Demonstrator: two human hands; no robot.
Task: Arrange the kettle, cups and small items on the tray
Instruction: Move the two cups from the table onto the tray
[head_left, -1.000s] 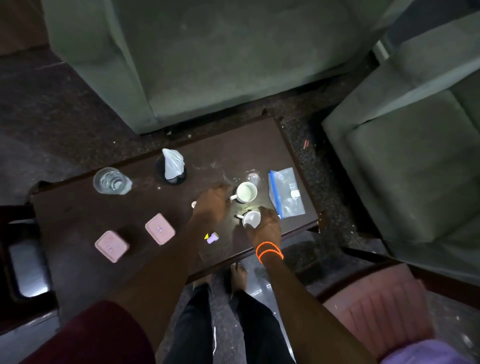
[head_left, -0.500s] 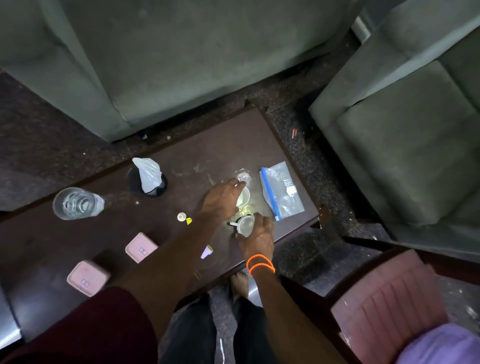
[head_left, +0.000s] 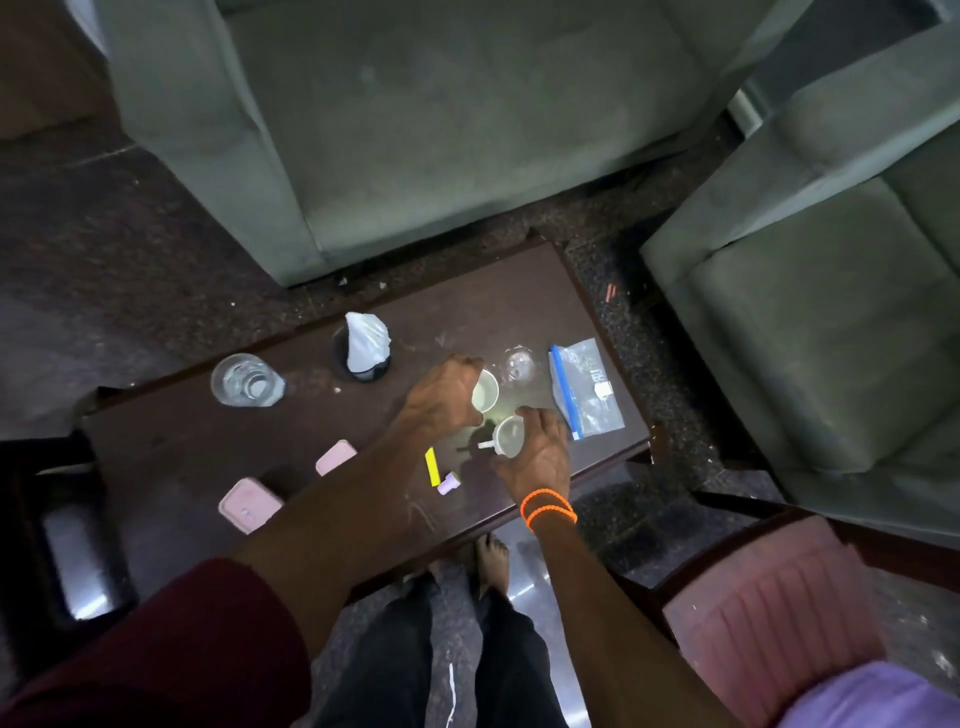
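Two small white cups stand close together on the dark table (head_left: 519, 291). My left hand (head_left: 441, 400) grips the far cup (head_left: 485, 391) from its left side. My right hand (head_left: 537, 457), with orange bands at the wrist, holds the near cup (head_left: 509, 435), whose handle points left. A yellow strip (head_left: 431, 466) and a small lilac piece (head_left: 448, 484) lie just left of my right hand. A tiny glass lid-like item (head_left: 519, 365) sits behind the cups. No kettle or tray is visible.
A zip bag (head_left: 587, 387) lies right of the cups. A glass of water (head_left: 244, 380) and a black holder with a white bag (head_left: 365, 343) stand at the left. Two pink boxes (head_left: 249, 503) (head_left: 335, 456) lie near the front. Green sofas surround the table.
The view has shifted. My left hand has closed around the far cup's side; my right hand stays on the near cup. A yellow strip shows beside the lilac piece.
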